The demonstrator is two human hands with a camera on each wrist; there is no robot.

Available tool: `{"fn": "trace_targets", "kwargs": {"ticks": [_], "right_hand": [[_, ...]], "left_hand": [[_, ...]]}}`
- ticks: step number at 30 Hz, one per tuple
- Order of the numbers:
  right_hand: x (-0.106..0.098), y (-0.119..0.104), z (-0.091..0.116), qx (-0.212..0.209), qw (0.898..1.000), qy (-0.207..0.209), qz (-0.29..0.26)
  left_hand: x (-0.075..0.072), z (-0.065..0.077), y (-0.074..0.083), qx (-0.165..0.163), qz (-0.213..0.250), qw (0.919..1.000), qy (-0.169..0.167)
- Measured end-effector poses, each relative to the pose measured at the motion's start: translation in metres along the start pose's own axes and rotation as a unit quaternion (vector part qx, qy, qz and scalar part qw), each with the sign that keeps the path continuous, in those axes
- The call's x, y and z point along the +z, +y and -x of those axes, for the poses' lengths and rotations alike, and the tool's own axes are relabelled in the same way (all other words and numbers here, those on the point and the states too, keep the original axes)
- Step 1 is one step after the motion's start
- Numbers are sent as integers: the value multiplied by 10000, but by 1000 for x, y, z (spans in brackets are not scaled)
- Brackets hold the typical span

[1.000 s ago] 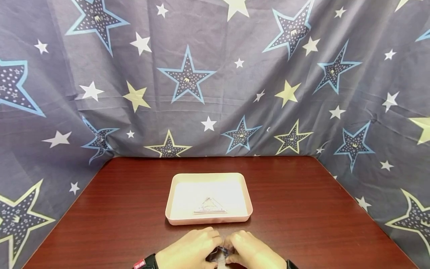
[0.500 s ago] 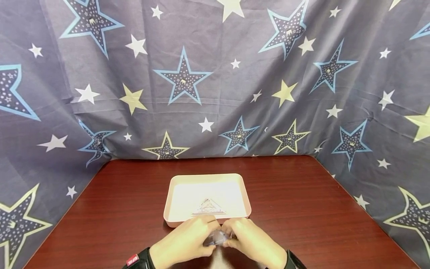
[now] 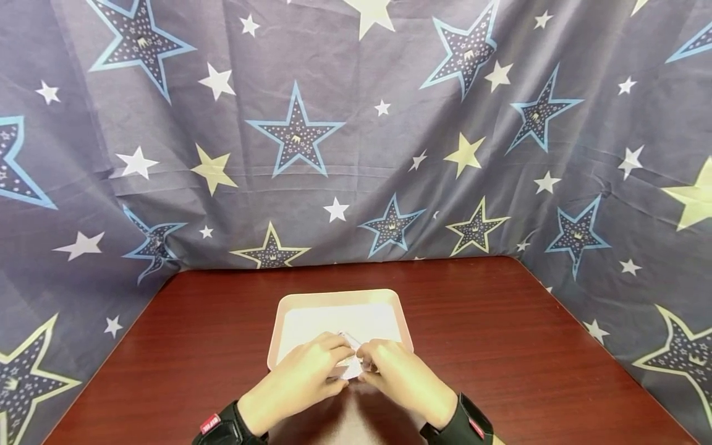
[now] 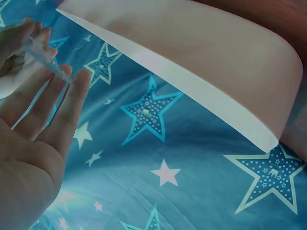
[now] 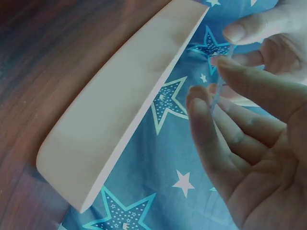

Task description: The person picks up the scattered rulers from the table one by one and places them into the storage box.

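In the head view my left hand [image 3: 311,371] and right hand [image 3: 403,374] meet above the near edge of a pale pink tray [image 3: 336,298]. Between them they hold a thin, clear plastic piece [image 5: 218,91], each hand pinching one end with its fingertips. The wrist views show this clear piece [image 4: 45,57] nearly edge-on, so its exact kind cannot be told. Inside the tray lies a clear triangular set square [image 3: 349,337], mostly hidden behind my hands.
The tray stands on a dark red-brown wooden table [image 3: 489,346]. A grey star-patterned cloth [image 3: 356,93] hangs round the back and both sides. Black bands [image 3: 458,420] sit on both wrists.
Both hands have moved forward with the clear piece, from the table in front of the tray to above its near edge. The head view has shifted slightly.
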State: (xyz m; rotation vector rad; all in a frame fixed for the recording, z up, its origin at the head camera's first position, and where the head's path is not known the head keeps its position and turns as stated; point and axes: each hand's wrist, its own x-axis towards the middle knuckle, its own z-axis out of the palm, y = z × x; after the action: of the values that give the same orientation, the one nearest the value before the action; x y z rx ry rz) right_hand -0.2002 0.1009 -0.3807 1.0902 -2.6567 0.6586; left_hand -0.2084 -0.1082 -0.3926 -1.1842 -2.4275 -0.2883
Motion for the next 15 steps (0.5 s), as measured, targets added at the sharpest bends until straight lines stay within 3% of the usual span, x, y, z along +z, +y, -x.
{"fn": "trace_targets", "kwargs": {"ticks": [6, 15], "right_hand": [[7, 7, -12, -72, 9987, 352, 359], [19, 26, -24, 240, 9990, 334, 157]], "left_hand": [[5, -3, -10, -158, -148, 9995, 209], [22, -10, -24, -239, -194, 9989, 361]]}}
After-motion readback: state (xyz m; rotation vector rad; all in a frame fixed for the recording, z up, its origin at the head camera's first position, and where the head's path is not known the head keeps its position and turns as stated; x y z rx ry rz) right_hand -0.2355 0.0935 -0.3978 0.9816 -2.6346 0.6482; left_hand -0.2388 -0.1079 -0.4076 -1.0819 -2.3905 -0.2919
